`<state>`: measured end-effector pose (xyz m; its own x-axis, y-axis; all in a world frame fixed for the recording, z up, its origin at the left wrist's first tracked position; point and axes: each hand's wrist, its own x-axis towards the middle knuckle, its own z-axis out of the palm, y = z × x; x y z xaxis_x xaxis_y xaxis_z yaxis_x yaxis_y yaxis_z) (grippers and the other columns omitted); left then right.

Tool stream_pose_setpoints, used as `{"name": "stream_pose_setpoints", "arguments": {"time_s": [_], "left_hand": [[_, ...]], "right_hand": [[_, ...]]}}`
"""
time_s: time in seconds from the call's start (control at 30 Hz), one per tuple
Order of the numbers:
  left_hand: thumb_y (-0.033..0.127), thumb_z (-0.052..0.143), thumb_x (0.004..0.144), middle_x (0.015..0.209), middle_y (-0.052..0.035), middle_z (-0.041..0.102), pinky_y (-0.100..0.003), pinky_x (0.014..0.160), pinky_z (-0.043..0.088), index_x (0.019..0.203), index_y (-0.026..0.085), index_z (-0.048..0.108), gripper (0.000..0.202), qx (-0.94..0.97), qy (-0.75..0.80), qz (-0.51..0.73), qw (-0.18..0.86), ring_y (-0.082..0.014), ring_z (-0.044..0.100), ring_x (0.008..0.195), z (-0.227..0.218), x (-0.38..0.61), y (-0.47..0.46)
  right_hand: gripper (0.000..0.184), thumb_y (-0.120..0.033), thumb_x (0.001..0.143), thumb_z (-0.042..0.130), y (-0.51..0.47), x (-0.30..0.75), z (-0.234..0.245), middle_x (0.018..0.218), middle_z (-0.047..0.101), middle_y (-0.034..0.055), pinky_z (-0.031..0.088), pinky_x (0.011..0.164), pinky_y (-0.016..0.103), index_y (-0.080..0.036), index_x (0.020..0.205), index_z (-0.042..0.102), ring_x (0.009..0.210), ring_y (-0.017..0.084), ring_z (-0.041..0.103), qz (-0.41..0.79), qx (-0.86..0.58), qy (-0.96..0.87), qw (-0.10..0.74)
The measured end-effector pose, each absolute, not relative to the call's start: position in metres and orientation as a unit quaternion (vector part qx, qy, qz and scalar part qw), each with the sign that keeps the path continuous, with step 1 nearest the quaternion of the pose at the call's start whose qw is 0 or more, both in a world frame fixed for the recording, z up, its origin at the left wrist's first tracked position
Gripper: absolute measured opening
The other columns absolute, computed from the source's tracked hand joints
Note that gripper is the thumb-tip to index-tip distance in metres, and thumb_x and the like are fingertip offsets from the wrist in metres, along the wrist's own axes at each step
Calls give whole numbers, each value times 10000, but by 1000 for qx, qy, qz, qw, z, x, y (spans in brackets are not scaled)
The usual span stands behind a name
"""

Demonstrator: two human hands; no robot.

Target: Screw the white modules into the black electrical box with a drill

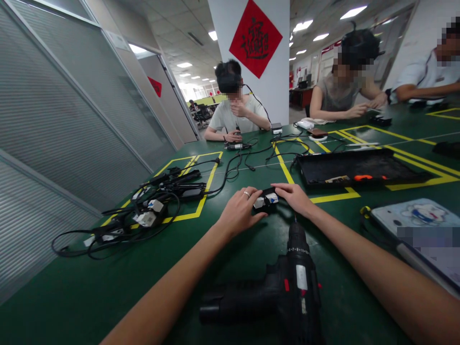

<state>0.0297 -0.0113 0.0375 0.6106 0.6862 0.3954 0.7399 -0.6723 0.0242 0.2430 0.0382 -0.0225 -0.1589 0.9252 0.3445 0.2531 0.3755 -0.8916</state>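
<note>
Small black block [266, 199] pinched at the middle of the green table [108, 287].
Boxy matte plastic, white labels; left hand [240, 211] and right hand [294, 196] clamp its ends with their fingertips. Chunky black drill [287, 292] at 6 o'clock.

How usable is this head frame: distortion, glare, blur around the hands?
Head view: strong wide-angle bending at the edges; even ceiling light, soft shadows; faint sheen on the green table; left hand, right hand and small black part sharp.
</note>
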Motion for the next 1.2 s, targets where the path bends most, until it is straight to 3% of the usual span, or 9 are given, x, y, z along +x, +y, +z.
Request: {"name": "stream_pose_setpoints", "arguments": {"time_s": [0.23, 0.47, 0.63, 0.73, 0.83, 0.93, 1.07, 1.2], "left_hand": [[398, 584, 826, 1089, -124, 588, -427, 885, 429, 1202, 155, 506, 454, -898, -381, -205, 85, -266, 520, 1022, 18, 39, -2], [294, 547, 859, 1069, -119, 605, -391, 843, 440, 1173, 154, 523, 345, -903, -369, -199, 100, -238, 556, 963, 16, 38, -2], [290, 524, 867, 1067, -124, 608, -381, 839, 439, 1163, 137, 524, 334, -904, -366, -191, 107, -241, 559, 966, 18, 38, -6], [294, 534, 859, 1070, -121, 607, -380, 844, 442, 1169, 143, 517, 345, -902, -371, -192, 109, -239, 563, 970, 17, 38, -6], [317, 551, 850, 1082, -117, 600, -378, 845, 447, 1177, 149, 504, 370, -897, -381, -196, 111, -241, 565, 974, 14, 39, -6], [341, 543, 856, 1087, -116, 595, -370, 844, 453, 1160, 145, 502, 364, -891, -392, -199, 112, -240, 565, 975, 13, 41, -6], [333, 518, 869, 1069, -114, 603, -362, 843, 458, 1126, 142, 513, 319, -890, -396, -195, 113, -237, 568, 967, 13, 42, -7], [325, 504, 871, 1029, -122, 620, -362, 814, 470, 1109, 135, 522, 305, -894, -393, -182, 117, -239, 586, 926, 14, 41, -8]], "right_hand": [[256, -325, 853, 531, 36, 243, -17, 892, 669, 33, 454, 762, 273, -151, 926, 703, 854, 197, 602, 337, -446, -680, 475], [404, -480, 871, 523, 42, 248, -24, 958, 656, 76, 456, 844, 312, -137, 1019, 677, 914, 219, 600, 429, -421, -619, 506], [762, -711, 889, 214, 40, 257, -16, 1085, 617, 140, 432, 935, 359, -111, 1131, 617, 1035, 253, 576, 571, -374, -524, 509], [952, -781, 823, 20, 36, 263, -6, 1179, 567, 158, 422, 950, 394, -104, 1245, 539, 1126, 275, 524, 623, -337, -489, 509], [1064, -816, 750, -71, 33, 266, -1, 1217, 535, 180, 425, 938, 419, -89, 1338, 438, 1141, 292, 510, 640, -329, -475, 506], [1081, -829, 727, -74, 33, 266, -2, 1249, 509, 180, 427, 933, 413, -90, 1387, 360, 1144, 293, 506, 637, -338, -486, 494], [1030, -845, 746, 29, 34, 266, -5, 1208, 538, 181, 422, 922, 436, -104, 1345, 421, 1132, 311, 505, 667, -301, -454, 509], [1020, -844, 744, 21, 35, 268, -6, 1223, 530, 169, 409, 934, 445, -121, 1334, 432, 1141, 311, 496, 681, -287, -445, 506]]}}
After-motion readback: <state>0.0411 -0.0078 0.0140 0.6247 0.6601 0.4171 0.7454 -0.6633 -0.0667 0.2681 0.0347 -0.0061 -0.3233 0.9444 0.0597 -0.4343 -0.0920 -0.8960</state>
